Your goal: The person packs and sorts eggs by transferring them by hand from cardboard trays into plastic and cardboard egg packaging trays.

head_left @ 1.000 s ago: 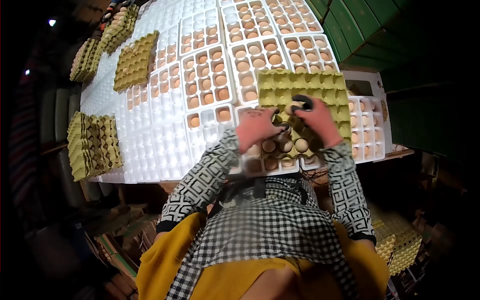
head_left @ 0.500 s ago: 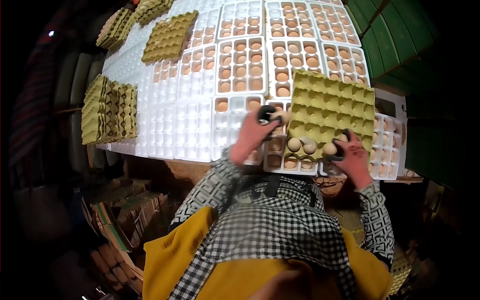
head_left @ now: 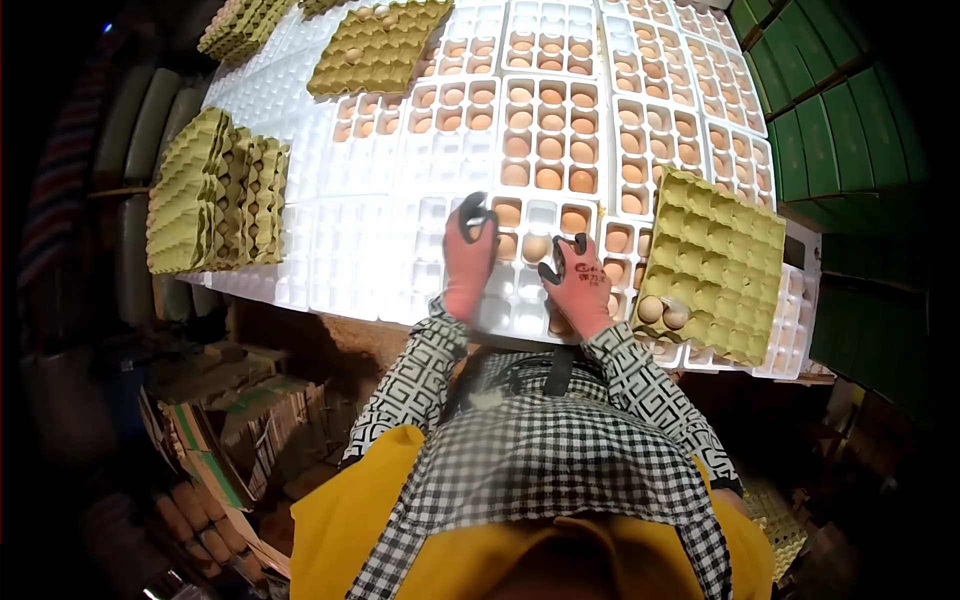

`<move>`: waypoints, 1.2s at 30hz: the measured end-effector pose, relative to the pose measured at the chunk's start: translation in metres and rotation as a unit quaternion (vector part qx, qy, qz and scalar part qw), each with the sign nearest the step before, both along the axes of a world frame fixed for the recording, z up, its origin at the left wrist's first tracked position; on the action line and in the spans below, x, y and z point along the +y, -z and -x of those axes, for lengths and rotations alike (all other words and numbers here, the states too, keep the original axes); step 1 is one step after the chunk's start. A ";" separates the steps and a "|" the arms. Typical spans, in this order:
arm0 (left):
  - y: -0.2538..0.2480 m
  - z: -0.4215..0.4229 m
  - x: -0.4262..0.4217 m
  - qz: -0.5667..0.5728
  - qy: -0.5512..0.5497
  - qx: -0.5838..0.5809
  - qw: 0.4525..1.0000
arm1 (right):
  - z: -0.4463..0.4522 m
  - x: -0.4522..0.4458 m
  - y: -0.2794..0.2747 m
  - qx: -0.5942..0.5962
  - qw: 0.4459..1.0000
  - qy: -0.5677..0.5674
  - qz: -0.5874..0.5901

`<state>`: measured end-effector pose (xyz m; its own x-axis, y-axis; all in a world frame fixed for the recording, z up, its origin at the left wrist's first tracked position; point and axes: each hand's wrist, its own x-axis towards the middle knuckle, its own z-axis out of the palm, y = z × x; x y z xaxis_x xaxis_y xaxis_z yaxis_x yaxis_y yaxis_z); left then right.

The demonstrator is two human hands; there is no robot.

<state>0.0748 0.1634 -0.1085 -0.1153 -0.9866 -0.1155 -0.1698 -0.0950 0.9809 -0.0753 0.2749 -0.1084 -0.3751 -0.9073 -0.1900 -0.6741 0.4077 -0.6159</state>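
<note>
My left hand [head_left: 468, 258], in a pink glove with dark fingertips, is curled over the left side of a white foam egg tray [head_left: 500, 318]. A partly hidden egg [head_left: 474, 231] shows between its fingers. My right hand [head_left: 584, 285], gloved alike, reaches over the same tray with thumb and fingers apart. Just left of its thumb a pale egg [head_left: 536, 249] sits in a cell. Brown eggs fill the cells behind, while some front cells are bare. To the right, a yellow-green pulp tray [head_left: 715, 265] lies across other foam trays, with two eggs [head_left: 651, 309] in its near corner.
More foam trays with brown eggs [head_left: 549, 147] cover the back of the table. A stack of pulp trays [head_left: 215, 200] stands at the left, and another pulp tray [head_left: 375, 48] lies farther back. Green boxes [head_left: 810, 110] line the right side.
Both hands have moved left, away from the pulp tray, to the foam tray. Eggs have left the pulp tray's near row, and more now sit in the foam tray. The view has shifted.
</note>
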 end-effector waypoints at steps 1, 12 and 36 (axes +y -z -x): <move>0.000 0.008 -0.006 0.100 0.043 -0.061 0.992 | 0.001 0.003 0.001 -0.011 0.999 0.010 0.036; 0.039 0.042 -0.052 0.277 0.357 -0.198 0.870 | -0.005 0.017 0.036 0.122 0.920 -0.277 0.247; -0.013 0.052 0.116 -0.135 0.241 0.037 0.960 | 0.172 0.157 -0.039 0.243 0.945 -0.217 0.022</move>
